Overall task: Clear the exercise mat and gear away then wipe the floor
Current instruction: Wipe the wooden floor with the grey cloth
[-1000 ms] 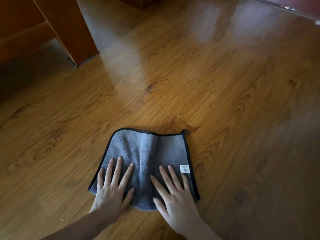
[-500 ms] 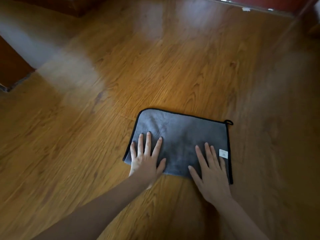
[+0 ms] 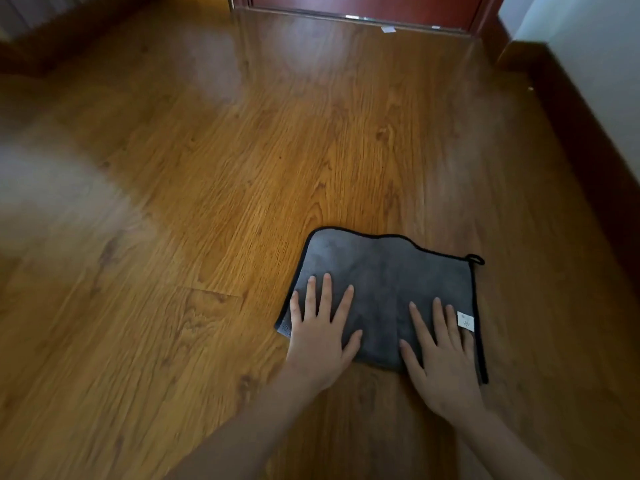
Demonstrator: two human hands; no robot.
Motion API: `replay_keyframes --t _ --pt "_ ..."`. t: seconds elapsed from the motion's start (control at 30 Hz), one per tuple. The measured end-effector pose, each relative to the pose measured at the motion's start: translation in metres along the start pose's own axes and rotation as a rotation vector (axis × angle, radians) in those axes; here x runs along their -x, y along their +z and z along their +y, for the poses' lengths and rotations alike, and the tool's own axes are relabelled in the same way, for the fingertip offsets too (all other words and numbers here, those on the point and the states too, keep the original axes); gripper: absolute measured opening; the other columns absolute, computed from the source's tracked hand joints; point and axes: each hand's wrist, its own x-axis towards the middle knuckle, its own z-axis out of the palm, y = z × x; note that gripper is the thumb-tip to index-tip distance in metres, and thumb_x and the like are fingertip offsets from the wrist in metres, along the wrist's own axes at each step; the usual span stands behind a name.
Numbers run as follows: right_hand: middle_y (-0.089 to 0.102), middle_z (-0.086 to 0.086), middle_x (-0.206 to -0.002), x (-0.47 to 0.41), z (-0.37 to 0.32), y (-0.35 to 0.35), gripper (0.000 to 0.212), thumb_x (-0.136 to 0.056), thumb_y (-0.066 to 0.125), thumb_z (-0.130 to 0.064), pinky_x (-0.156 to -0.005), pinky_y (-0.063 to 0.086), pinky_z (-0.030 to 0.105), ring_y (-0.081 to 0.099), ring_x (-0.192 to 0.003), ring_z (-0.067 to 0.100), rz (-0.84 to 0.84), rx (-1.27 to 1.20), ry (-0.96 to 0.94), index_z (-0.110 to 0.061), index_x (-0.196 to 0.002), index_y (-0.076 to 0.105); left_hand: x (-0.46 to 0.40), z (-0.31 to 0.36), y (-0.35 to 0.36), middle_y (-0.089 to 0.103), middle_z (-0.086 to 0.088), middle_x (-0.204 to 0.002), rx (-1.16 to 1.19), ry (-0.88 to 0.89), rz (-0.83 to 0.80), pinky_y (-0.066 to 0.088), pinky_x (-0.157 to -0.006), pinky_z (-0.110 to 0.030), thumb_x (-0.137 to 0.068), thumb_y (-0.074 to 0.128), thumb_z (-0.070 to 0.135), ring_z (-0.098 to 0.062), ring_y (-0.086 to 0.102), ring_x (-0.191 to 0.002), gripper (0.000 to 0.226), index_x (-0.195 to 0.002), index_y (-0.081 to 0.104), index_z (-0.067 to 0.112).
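A grey microfibre cloth [image 3: 381, 275] with a black hem, a hanging loop and a small white label lies flat on the wooden floor [image 3: 214, 202]. My left hand [image 3: 320, 336] presses flat on the cloth's near left part, fingers straight and spread. My right hand [image 3: 440, 355] presses flat on its near right part, beside the label. No mat or exercise gear shows in this view.
A dark red door [image 3: 363, 5] with a metal threshold stands at the far end. A dark skirting board [image 3: 581, 140] under a white wall runs along the right. Dark furniture edges sit at the far left corner.
Both hands have slid the cloth across the floor to the right, toward the skirting board. The view turned with it: the wooden furniture leg at the left is gone and the door has come into sight.
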Motion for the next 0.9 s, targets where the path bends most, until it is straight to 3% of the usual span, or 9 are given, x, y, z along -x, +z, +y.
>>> replay_keyframes --t 0.2,0.33,0.37,0.43,0.6,0.73,0.9 --pt "-0.031 -0.002 -0.147 -0.068 -0.018 -0.014 0.085 -0.061 -0.035 -0.073 -0.113 -0.012 0.037 -0.029 -0.135 0.013 -0.056 0.044 -0.17 -0.035 -0.136 -0.028 -0.045 -0.044 -0.012 0.032 -0.019 -0.149 -0.023 -0.039 -0.024 0.027 -0.104 -0.06 -0.09 0.023 0.057 -0.039 0.03 -0.136 0.067 -0.146 0.031 0.02" --pt "-0.032 -0.002 -0.145 -0.124 -0.036 -0.022 0.088 -0.058 -0.038 -0.073 -0.114 -0.008 0.041 -0.03 -0.134 0.014 -0.07 0.075 -0.224 -0.032 -0.135 -0.032 -0.084 -0.075 -0.023 -0.012 -0.013 -0.156 -0.071 -0.072 -0.058 -0.005 -0.112 -0.055 -0.079 -0.009 0.063 -0.033 -0.012 -0.143 0.073 -0.143 -0.019 0.029" --pt "-0.031 -0.001 -0.145 -0.136 -0.039 -0.024 0.088 -0.058 -0.037 -0.073 -0.115 -0.008 0.041 -0.029 -0.134 0.014 -0.068 0.074 -0.236 -0.033 -0.136 -0.03 -0.093 -0.079 -0.026 -0.019 -0.012 -0.155 -0.066 -0.086 -0.072 -0.01 -0.111 -0.054 -0.078 -0.011 0.063 -0.032 -0.018 -0.142 0.072 -0.141 -0.024 0.03" --pt "-0.029 -0.001 -0.147 -0.16 -0.043 -0.029 0.089 -0.058 -0.036 -0.074 -0.115 -0.007 0.042 -0.027 -0.135 0.014 -0.069 0.077 -0.26 -0.032 -0.137 -0.029 -0.111 -0.083 -0.031 -0.024 -0.011 -0.154 -0.055 -0.108 -0.092 -0.013 -0.11 -0.054 -0.082 -0.005 0.062 -0.031 -0.022 -0.141 0.072 -0.143 -0.024 0.03" --pt "-0.022 0.0 -0.154 -0.227 -0.047 -0.042 0.09 -0.056 -0.037 -0.075 -0.115 -0.006 0.043 -0.019 -0.143 0.019 -0.064 0.104 -0.303 -0.035 -0.137 -0.028 -0.167 -0.096 -0.038 -0.026 -0.011 -0.153 -0.05 -0.133 -0.103 -0.015 -0.109 -0.055 -0.073 -0.013 0.065 -0.031 -0.025 -0.14 0.079 -0.144 -0.023 0.031" --pt "-0.015 0.003 -0.157 -0.286 -0.053 -0.054 0.086 -0.067 -0.019 -0.069 -0.116 -0.002 0.044 -0.015 -0.144 0.021 -0.059 0.115 -0.3 -0.034 -0.146 -0.015 -0.226 -0.105 -0.048 -0.028 -0.01 -0.153 -0.022 -0.177 -0.147 -0.016 -0.11 -0.055 -0.093 0.012 0.059 -0.031 -0.027 -0.139 0.068 -0.145 -0.021 0.031" --pt "-0.014 0.003 -0.158 -0.346 -0.065 -0.065 0.059 -0.097 0.013 -0.054 -0.117 -0.003 0.046 -0.015 -0.144 0.022 -0.06 0.075 -0.218 -0.034 -0.148 -0.009 -0.293 -0.115 -0.06 -0.027 -0.008 -0.153 -0.04 -0.202 -0.181 -0.014 -0.111 -0.053 -0.093 0.014 0.059 -0.03 -0.026 -0.14 0.067 -0.145 -0.02 0.033"
